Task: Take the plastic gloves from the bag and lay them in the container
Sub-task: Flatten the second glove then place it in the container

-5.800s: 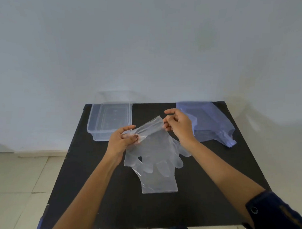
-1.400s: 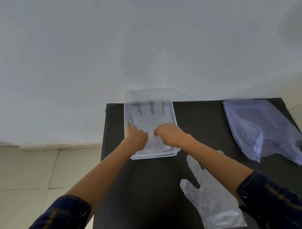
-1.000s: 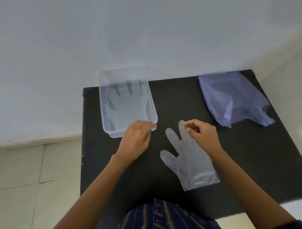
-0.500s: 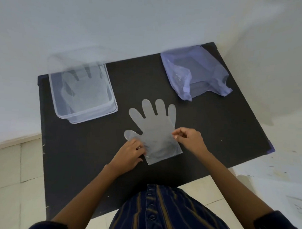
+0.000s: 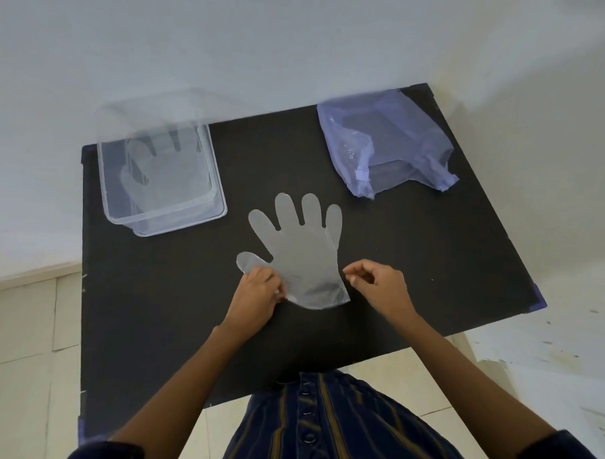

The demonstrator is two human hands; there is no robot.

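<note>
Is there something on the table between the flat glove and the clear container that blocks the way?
Nothing visible. The glove lies flat on the black table, and only bare tabletop separates it from the container, which is open and already holds one glove.

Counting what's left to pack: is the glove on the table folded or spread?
Spread. The glove lies flat on the table, all fingers fanned out.

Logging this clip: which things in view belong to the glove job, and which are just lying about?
Job:
- loose glove, flat on table
- glove in container
- clear container
- purple bag
- left hand
- right hand

Lying about:
- nothing; only the black table
</note>
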